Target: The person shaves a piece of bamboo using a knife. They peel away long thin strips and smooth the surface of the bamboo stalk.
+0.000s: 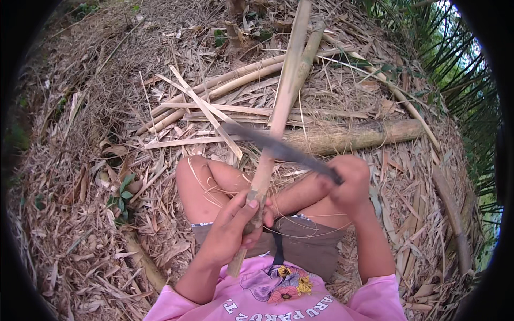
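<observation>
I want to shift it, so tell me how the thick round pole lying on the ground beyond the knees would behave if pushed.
The thick round pole would probably roll, given its rounded side, though the dry leaf litter around it could slow it. It is likely stiff, being thick and nearly straight.

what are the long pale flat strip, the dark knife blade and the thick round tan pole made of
The long pale flat strip: probably split bamboo, fairly smooth, judging by its straight lengthwise edges. The dark knife blade: likely steel, dull grey, given its thin shape, though blur leaves the finish uncertain. The thick round tan pole: seemingly bamboo, with mottled, unpolished skin.
</observation>
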Available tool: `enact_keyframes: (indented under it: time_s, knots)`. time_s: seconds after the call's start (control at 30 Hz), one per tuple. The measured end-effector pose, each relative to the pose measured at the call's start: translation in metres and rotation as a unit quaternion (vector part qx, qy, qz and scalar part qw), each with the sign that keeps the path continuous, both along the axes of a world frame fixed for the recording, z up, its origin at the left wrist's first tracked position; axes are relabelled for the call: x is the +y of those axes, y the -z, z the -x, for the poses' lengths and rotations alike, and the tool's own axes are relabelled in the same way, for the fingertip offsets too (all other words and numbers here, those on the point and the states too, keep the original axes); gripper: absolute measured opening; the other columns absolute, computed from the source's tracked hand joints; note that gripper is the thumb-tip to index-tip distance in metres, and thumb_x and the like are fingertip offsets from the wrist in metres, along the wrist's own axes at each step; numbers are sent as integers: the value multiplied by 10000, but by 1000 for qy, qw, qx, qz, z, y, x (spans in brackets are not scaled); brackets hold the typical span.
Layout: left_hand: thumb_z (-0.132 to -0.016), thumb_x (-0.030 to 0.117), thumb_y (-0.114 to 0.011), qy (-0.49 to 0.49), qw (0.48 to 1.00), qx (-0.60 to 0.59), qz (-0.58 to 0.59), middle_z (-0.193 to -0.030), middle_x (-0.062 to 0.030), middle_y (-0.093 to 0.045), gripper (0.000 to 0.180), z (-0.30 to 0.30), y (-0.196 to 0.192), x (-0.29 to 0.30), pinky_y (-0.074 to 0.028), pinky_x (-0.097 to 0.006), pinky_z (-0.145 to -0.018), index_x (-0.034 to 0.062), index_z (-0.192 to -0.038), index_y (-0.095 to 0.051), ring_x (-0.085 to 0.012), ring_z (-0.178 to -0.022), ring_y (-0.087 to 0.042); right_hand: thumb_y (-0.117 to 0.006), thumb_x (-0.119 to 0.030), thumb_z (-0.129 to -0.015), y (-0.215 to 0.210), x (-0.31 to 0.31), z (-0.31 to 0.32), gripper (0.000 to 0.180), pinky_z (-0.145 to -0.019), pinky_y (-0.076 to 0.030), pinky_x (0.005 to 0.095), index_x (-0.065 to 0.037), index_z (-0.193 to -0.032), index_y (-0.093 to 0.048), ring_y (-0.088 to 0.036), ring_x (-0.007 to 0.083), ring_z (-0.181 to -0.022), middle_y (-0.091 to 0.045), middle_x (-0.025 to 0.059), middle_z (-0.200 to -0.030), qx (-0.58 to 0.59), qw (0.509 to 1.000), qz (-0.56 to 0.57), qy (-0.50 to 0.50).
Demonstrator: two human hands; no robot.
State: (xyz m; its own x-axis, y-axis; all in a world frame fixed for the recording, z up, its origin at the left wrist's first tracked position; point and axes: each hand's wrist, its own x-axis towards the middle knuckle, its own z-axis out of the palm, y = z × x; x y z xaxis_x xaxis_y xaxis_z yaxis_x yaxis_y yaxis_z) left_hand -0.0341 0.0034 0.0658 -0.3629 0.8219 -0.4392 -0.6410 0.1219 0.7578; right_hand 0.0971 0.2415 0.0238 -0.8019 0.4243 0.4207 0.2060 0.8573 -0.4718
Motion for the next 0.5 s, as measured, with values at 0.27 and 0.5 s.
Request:
enact_keyframes:
  time_s: [0.27, 0.5]
  knots:
    - [-1069, 213, -388, -27, 991, 111, 65, -660, 1, -497, 262, -15, -4, 3, -278, -226, -426, 33, -995, -563, -56, -478, -364, -700, -721, -712, -8, -56, 28, 675, -429, -427, 349, -84, -566, -532, -564, 229, -430, -531, 58, -510, 55, 994, -46, -88]
    - [-1051, 205, -429, -78, 973, 191, 100, -638, 0, -479, 242, -27, 2, 2, -263, -242, -414, 37, -919, -543, -58, -447, -356, -688, -745, -688, -6, -64, 36, 698, -464, -369, 377, -92, -561, -479, -544, 223, -447, -485, 44, -508, 59, 991, -70, -95]
